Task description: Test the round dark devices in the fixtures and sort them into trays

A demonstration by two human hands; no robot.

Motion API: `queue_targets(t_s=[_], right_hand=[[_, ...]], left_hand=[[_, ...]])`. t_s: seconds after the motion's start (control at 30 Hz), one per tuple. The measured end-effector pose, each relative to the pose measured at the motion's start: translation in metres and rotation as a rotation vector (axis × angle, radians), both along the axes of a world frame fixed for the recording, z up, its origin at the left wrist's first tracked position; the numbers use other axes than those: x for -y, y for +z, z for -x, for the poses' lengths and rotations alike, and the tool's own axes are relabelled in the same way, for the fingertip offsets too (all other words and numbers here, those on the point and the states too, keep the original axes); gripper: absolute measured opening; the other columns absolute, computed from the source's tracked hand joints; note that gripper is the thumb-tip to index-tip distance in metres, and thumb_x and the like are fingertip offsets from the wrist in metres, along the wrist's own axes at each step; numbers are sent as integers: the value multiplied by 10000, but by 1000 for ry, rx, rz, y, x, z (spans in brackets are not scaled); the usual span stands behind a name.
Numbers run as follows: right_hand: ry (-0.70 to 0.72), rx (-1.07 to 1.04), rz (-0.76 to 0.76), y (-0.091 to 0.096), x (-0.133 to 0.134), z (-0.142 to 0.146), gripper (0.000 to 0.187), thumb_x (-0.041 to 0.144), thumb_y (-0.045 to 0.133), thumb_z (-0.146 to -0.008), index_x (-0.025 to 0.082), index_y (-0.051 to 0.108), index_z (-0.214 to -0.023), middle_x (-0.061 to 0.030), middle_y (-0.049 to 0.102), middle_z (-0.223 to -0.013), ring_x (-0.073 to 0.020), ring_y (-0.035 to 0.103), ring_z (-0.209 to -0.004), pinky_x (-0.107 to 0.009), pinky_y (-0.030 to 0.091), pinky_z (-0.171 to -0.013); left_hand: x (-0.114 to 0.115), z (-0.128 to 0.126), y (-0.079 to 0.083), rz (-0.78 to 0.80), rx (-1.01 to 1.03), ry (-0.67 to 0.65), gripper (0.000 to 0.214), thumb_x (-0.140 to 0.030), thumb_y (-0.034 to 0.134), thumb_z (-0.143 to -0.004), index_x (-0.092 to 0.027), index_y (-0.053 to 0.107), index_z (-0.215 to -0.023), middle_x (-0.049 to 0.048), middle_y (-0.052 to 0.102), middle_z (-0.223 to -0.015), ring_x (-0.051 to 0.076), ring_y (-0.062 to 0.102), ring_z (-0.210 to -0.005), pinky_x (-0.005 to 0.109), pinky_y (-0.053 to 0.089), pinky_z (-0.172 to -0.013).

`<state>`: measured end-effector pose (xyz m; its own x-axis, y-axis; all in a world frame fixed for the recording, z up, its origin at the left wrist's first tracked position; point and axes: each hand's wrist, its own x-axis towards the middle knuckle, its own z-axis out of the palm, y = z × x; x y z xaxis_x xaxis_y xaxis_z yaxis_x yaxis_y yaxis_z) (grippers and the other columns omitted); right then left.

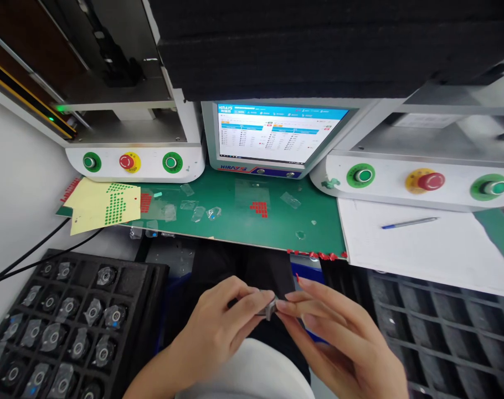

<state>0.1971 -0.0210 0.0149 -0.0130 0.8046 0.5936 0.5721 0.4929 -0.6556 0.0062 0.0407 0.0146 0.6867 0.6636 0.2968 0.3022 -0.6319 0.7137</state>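
Just above my lap, my left hand pinches a small grey part between thumb and fingers. Most of the part is hidden behind the fingers, so its kind cannot be made out. My right hand meets it from the other side, thumb and a fingertip closed at its edge while the other fingers stay stretched out. A tiny red sticker clings to a raised fingertip of the right hand. Beyond the hands, a sheet of red stickers lies on the green bench, among scraps of clear film.
At lower left, a black foam tray carries several film-wrapped round parts. Another compartmented tray sits at lower right. A yellow sheet with green dots, a monitor, button panels and a pen on white paper line the bench.
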Motion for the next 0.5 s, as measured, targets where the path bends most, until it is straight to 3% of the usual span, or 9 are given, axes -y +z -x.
queue_targets(t_s=[0.23,0.37,0.5], right_hand=[[-4,78,-20,-5,-6,1,469,-56,615,-822,219,591,-1201,-107,667,-1183,-163,744,-801,-261,669,-718],[48,131,-28,-13,-9,0,349,-59,553,-846,186,604,-1089,-118,625,-1142,-157,721,-837,-286,655,-756],[82,42,47,-19,-11,5,326,-74,501,-840,223,538,-970,-100,571,-1192,-125,671,-806,-279,637,-689]], left_hand=[[-8,4,-2,34,-40,-7,235,-180,464,-1006,-201,619,-1181,46,652,-888,135,643,-733,220,537,-657],[-9,5,-4,24,-48,7,226,-188,440,-1015,-194,616,-1157,44,646,-870,131,636,-711,215,526,-639],[-5,5,-10,-38,-33,81,229,-184,438,-1013,-193,617,-1155,37,646,-827,131,636,-674,214,519,-605]])
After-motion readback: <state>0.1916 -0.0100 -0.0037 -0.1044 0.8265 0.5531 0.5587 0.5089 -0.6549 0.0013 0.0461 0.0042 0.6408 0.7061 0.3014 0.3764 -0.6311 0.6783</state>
